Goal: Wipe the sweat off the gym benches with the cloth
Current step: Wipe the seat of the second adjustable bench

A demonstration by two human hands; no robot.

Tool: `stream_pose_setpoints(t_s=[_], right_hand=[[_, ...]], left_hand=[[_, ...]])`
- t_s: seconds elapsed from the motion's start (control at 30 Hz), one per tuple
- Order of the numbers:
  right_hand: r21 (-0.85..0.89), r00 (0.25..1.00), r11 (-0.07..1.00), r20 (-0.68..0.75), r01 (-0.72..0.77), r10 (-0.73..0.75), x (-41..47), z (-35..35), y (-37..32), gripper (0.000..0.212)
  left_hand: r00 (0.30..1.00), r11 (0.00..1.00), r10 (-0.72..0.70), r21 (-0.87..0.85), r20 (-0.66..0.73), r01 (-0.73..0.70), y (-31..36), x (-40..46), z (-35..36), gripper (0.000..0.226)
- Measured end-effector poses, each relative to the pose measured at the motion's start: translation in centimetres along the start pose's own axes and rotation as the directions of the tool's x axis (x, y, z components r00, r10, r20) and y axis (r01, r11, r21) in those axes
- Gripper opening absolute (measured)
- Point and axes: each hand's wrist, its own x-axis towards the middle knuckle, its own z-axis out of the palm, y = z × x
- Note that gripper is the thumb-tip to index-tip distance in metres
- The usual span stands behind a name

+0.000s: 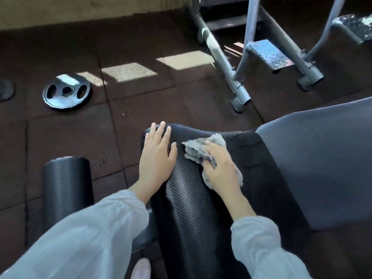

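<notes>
A black textured bench pad (187, 200) runs from the bottom centre up to a rounded far end. My left hand (158, 156) lies flat on the pad's left edge near that end, fingers apart. My right hand (218, 166) presses a crumpled grey cloth (198, 151) onto the pad's upper right part, with cloth showing in front of and beside the fingers. A second, greyer bench pad (322, 158) adjoins on the right. Both arms wear pale sleeves.
A black foam roller pad (66, 184) stands left of the bench. A black weight plate (67, 92) lies on the dark rubber floor tiles at the left. Grey steel machine legs (239, 93) and tread-plate footrests (267, 54) stand beyond the bench at the upper right.
</notes>
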Motion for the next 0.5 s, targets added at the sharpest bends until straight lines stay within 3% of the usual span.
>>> stream_pose_setpoints(t_s=[0.1, 0.17, 0.33, 0.5], right_hand=[[-0.026, 0.976, 0.981, -0.108, -0.192, 0.188, -0.1, -1.9, 2.3, 0.035], [-0.05, 0.964, 0.97, -0.131, -0.239, 0.231, 2.0, -1.5, 2.5, 0.03], [-0.058, 0.998, 0.997, 0.011, -0.057, 0.057, 4.1, 1.0, -0.4, 0.035], [0.024, 0.996, 0.998, 0.067, 0.051, -0.052, -6.0, -0.7, -1.2, 0.037]], left_hand=[[1.0, 1.0, -0.001, -0.013, -0.004, 0.001, 0.1, 0.1, 0.0, 0.055], [1.0, 1.0, -0.016, -0.022, -0.003, 0.016, 0.1, 0.1, -0.1, 0.055], [0.999, 0.998, -0.004, 0.061, 0.043, 0.001, 0.5, 0.2, -0.5, 0.052], [0.998, 0.994, -0.019, 0.112, 0.055, 0.013, 0.7, 0.4, -0.6, 0.047]])
